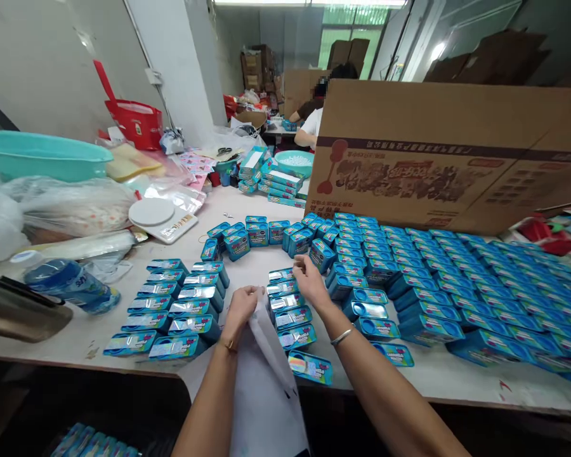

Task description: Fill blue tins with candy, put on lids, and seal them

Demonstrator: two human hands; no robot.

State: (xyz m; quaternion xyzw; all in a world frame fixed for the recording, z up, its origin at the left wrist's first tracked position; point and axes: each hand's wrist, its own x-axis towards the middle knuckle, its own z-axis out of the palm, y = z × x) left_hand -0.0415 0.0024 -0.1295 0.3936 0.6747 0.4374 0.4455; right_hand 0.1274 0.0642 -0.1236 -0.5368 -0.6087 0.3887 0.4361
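My left hand (242, 308) pinches the top edge of a white sheet (271, 393), which hangs over the table's front edge towards me. My right hand (309, 279) is at the far end of a short row of small blue candy boxes (292, 316). Its fingers are closed together, and anything between them is too small to make out. To the left stand two more rows of these boxes (190, 308). A loose curved group of blue boxes (238, 241) lies beyond my hands. Several printed labels show on the box tops.
Many blue boxes (438, 279) fill the right side, before a big cardboard carton (447, 146). At left are a white scale (162, 219), a blue bottle (71, 285), a steel flask (19, 311) and a turquoise basin (42, 155). People (311, 130) sit beyond the carton.
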